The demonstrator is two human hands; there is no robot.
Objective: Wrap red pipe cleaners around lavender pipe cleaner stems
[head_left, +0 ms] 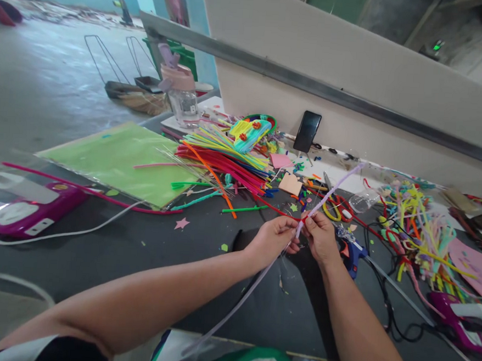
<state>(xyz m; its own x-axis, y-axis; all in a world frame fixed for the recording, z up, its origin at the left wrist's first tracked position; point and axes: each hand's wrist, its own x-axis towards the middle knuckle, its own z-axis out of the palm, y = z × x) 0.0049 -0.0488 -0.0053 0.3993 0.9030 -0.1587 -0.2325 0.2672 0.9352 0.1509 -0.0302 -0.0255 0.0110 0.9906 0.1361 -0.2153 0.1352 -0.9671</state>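
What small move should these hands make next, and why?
Probably the right hand should twist the red pipe cleaner snugly around the lilac pipe cleaner while the left hand steadies it: both hands pinch close together on the lilac length, and red shows at their fingertips. The fingers hide whether it is already wound.

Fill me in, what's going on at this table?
A person's left hand and right hand are together over the dark table, both holding a lilac pipe cleaner. A red pipe cleaner runs in to the same spot. A blue glue gun lies beside the right hand, and a phone leans against the partition beyond.
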